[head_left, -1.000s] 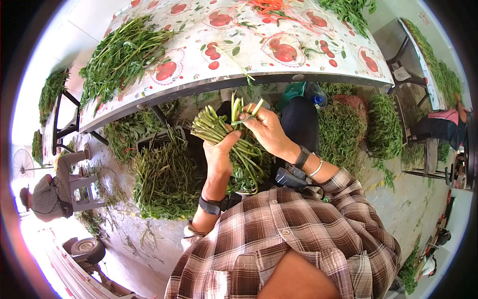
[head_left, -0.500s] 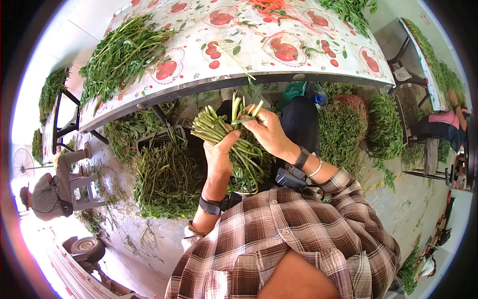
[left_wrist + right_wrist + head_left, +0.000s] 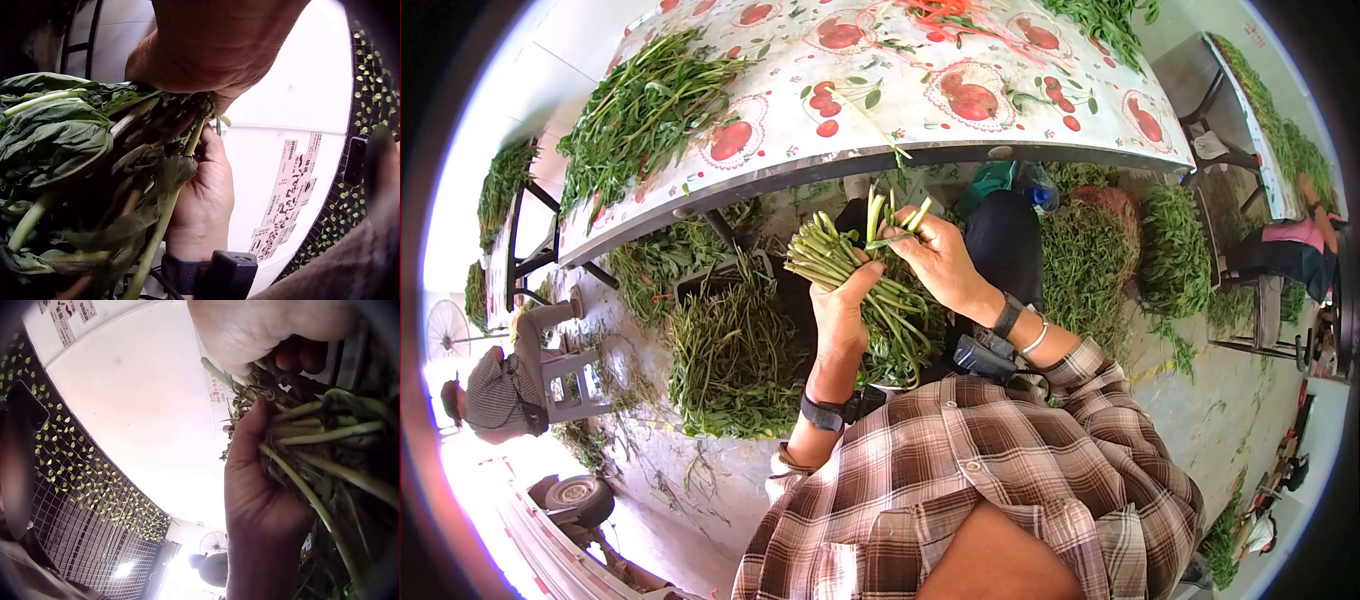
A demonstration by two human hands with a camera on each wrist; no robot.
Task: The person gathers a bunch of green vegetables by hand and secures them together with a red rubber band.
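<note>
In the head view my left hand point(image 3: 840, 310) grips a thick bunch of leafy green stems point(image 3: 825, 255), its thumb across them and the cut ends pointing up and away from me. My right hand point(image 3: 940, 265) is right beside it and pinches a few paler stems point(image 3: 873, 218) at the top of the bunch. The leaves point(image 3: 56, 137) spread below the grip in the left wrist view. From the right wrist, the left thumb point(image 3: 247, 431) lies along the stems, with the right hand point(image 3: 269, 331) close above.
A table with a fruit-print cloth point(image 3: 890, 110) stands ahead, bearing a heap of greens point(image 3: 650, 110) and red-pink ties point(image 3: 945, 15). Piled greens point(image 3: 730, 350) fill a crate at left; more greens point(image 3: 1085, 270) lie at right. One person point(image 3: 495, 395) sits far left, another point(image 3: 1290, 250) is far right.
Both hands and the bunch stay in almost the same place, with only slight finger movement. The far-right person's arm has shifted a little.
</note>
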